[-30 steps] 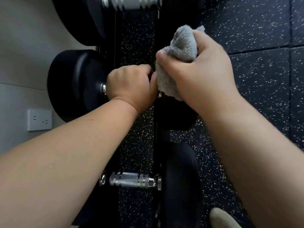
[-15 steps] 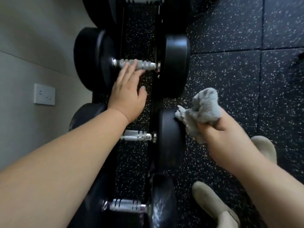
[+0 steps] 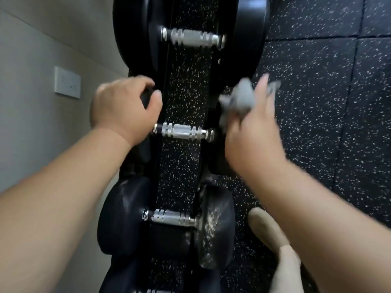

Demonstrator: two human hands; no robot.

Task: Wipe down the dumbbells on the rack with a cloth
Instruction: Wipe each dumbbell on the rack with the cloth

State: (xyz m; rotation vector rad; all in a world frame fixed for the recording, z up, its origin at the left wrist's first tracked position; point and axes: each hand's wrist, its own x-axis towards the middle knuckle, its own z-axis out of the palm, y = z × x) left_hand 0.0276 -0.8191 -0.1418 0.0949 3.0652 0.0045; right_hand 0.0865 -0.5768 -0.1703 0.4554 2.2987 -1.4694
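Observation:
Black dumbbells with knurled metal handles lie in a column on a dark rack. My left hand (image 3: 124, 108) is curled over the left head of the middle dumbbell (image 3: 182, 132). My right hand (image 3: 251, 132) presses a bunched grey cloth (image 3: 239, 102) against that dumbbell's right head, which is mostly hidden. A larger dumbbell (image 3: 192, 38) lies above. A smaller dumbbell (image 3: 169, 218) below has a dusty, scuffed right head.
A beige wall with a white socket plate (image 3: 67, 83) runs along the left. Black speckled rubber floor tiles (image 3: 317, 102) fill the right. A light shoe (image 3: 273, 235) stands at the lower right beside the rack. Another dumbbell shows at the bottom edge.
My left hand left the upper dumbbell's handle and gripped the middle dumbbell's left head. My right hand moved the cloth up onto its right head. The view shifted down the rack.

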